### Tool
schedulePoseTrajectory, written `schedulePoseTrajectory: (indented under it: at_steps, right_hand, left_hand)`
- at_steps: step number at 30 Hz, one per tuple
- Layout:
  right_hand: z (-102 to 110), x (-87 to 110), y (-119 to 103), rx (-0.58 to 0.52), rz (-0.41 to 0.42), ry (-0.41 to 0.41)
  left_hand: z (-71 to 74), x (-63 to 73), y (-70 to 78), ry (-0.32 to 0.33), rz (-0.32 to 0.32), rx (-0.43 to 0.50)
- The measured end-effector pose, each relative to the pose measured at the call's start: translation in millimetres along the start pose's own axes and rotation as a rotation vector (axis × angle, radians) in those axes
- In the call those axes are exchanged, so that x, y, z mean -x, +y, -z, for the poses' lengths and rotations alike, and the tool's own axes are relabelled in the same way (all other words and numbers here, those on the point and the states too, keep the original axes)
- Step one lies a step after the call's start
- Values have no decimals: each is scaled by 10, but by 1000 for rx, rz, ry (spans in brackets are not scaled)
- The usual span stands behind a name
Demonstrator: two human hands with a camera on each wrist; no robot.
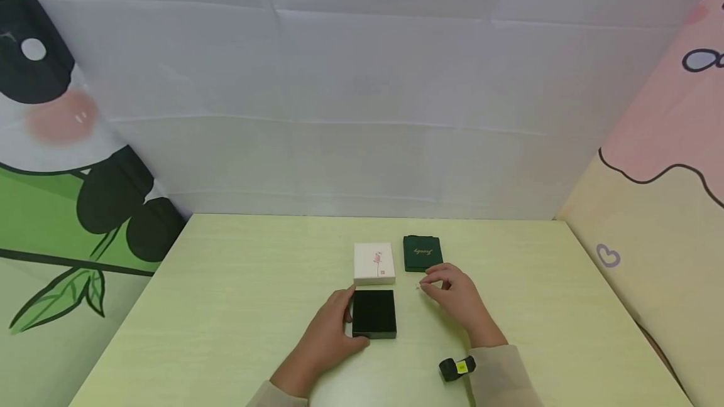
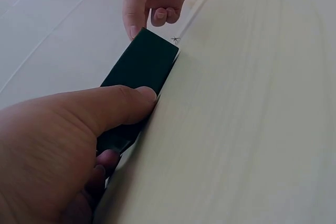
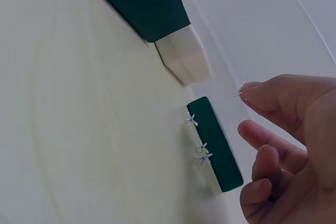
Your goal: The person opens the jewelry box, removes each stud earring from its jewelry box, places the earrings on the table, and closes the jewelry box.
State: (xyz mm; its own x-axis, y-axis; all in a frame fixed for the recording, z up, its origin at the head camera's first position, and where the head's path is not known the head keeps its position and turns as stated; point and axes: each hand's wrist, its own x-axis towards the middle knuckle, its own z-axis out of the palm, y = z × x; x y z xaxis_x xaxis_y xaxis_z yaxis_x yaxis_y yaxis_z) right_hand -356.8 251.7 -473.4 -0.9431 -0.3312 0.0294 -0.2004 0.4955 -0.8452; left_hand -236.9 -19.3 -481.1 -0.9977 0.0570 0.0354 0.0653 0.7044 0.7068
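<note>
My left hand (image 1: 328, 331) grips the left side of a dark green, nearly black box (image 1: 374, 314) on the table. In the left wrist view its thumb lies along the side of that box (image 2: 139, 64). My right hand (image 1: 455, 294) pinches a tiny silvery piece with thin prongs (image 3: 241, 92) between thumb and forefinger, above the tabletop. Its exact kind is too small to tell. Just beyond this hand lies a flat dark green case (image 1: 423, 253) with gold lettering. Small silvery star-shaped pieces (image 3: 202, 153) show along its edge in the right wrist view.
A white box (image 1: 373, 263) with a pink flower print stands behind the dark box. Pale tabletop (image 1: 254, 281) stretches on both sides. A white cloth wall (image 1: 362, 112) closes the back, and printed panels stand left and right. A black device (image 1: 457, 368) sits at my right wrist.
</note>
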Motion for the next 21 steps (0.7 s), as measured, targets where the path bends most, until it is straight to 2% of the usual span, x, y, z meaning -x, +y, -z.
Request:
schedulePoseTrajectory:
  at_steps: [10,15,21]
  right_hand:
    - [-77,-10,109,28,-67,-11]
    - [-108,7,135,38,-57,-17]
    - [-161,-5,149,99,-37,-20]
  left_hand:
    - [15,9,26,-10,24,1]
    - [15,17,25,-7,18,-1]
    - [16,19,12,-7,11,-9]
